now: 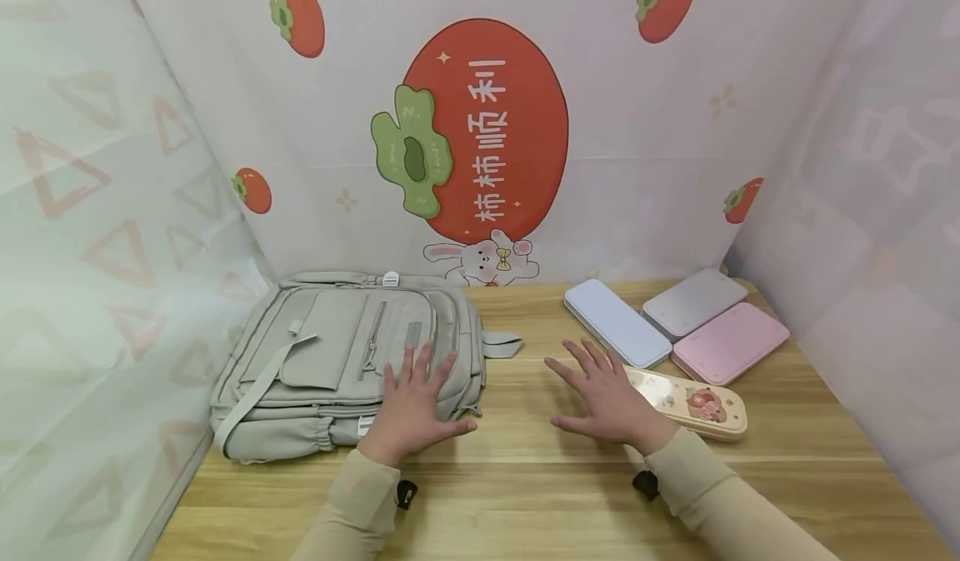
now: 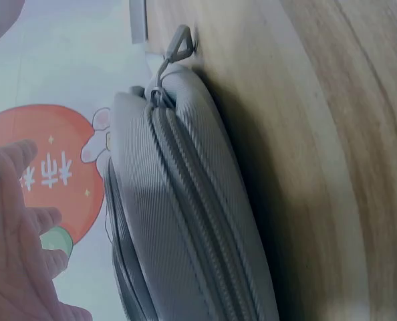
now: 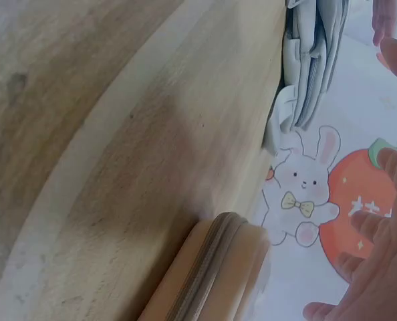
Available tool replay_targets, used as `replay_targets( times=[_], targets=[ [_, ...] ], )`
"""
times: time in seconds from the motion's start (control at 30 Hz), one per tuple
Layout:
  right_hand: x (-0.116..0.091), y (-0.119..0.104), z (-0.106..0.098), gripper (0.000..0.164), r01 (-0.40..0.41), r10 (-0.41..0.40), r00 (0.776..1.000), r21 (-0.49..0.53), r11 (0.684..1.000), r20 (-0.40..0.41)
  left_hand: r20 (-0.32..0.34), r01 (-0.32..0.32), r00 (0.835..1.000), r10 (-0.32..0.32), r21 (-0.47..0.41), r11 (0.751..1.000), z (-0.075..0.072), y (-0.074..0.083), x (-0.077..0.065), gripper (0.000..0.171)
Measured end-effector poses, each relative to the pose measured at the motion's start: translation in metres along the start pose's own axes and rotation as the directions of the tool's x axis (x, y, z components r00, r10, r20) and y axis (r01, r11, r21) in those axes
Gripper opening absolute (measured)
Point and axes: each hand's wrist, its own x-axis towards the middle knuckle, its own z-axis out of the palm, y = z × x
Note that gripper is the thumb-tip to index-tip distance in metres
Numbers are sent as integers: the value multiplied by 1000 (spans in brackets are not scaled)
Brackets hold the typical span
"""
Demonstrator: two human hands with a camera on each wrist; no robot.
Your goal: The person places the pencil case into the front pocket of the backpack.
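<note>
A grey backpack lies flat on the left of the wooden table. Over its lower right corner my left hand spreads its fingers, holding nothing. In the left wrist view the bag's zipped side and a zipper pull show close by that palm. My right hand is also spread and holds nothing; it overlaps the left end of a cream case with a red picture. That case's rounded end stands beside the hand in the right wrist view.
Behind the cream case lie three flat boxes: a light blue one, a grey one and a pink one. A strap sticks out from the backpack's right side. Printed cloth walls enclose the table at the back and sides.
</note>
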Motion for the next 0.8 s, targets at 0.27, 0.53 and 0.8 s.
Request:
replay_targets(
  times=[0.27, 0.53, 0.8],
  targets=[
    [-11, 2, -1, 81, -57, 56, 998, 70, 996, 16, -37, 0, 999, 0, 1, 1000, -5, -4, 1, 89],
    [-19, 6, -1, 79, -104, 105, 995, 107, 989, -5, -68, 14, 998, -17, -52, 999, -7, -11, 0, 83],
    [-28, 21, -11, 76, -173, 179, 983, 132, 976, -34, -168, -23, 986, 5, -106, 994, -8, -17, 5, 85]
  ],
)
